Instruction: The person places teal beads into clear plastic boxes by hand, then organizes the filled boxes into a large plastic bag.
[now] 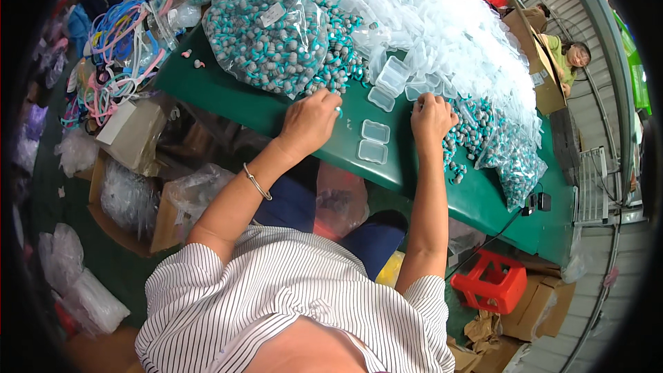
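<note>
My left hand is closed at the near edge of a heap of small grey-and-teal pieces with ribbed heads. A bit of teal shows at its fingertips. My right hand, fingers curled together, is beside a second heap of the same pieces; what it grips is hidden. Between the hands, a clear hinged plastic box lies open on the green table, with no pieces in it. Farther back, another open clear box rests against a large mound of similar clear boxes.
A clear bag of pieces lies at the left, another bag at the right. Colourful straps hang beyond the table's left end. Cardboard cartons and a red plastic stool are below. A person is at the far right.
</note>
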Tool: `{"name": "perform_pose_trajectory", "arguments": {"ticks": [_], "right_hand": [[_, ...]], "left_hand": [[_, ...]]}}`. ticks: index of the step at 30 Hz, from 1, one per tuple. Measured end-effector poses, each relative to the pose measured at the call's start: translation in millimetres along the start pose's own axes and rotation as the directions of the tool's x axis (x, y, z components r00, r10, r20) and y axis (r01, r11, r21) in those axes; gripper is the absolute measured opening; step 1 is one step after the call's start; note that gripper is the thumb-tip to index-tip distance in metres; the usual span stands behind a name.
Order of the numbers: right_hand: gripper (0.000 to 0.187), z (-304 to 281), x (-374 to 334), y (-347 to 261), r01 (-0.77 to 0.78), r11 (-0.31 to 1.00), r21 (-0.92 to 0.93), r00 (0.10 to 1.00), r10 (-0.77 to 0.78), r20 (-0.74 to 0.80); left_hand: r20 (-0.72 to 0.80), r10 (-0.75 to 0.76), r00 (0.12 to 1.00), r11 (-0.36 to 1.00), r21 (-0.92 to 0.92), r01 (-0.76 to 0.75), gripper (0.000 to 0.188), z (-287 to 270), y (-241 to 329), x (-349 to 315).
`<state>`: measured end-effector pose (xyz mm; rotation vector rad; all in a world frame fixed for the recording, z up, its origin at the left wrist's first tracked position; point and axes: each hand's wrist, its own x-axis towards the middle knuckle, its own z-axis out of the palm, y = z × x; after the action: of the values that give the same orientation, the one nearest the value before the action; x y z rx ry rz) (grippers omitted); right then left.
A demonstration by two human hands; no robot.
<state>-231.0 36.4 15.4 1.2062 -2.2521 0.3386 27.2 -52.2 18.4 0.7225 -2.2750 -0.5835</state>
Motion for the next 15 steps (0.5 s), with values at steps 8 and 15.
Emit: {"name": "perform_pose_trajectory", "arguments": {"ticks": [8,15], "right_hand": [[0.011,-35,-27,-11,0.084,0.959,0.271,0.981,-0.031,-0.193],[0.012,-72,-101,-40,-0.088,0.707,0.702,0.995,0.028,0.097]], "left_hand": [[-0.066,0.014,0.998,0.907,-0.419,-0.041,0.013,21,32,-17],[-0.039,0.067,0.997,0.941,-0.331,-0.076,0.015,37,45,-27]]}}
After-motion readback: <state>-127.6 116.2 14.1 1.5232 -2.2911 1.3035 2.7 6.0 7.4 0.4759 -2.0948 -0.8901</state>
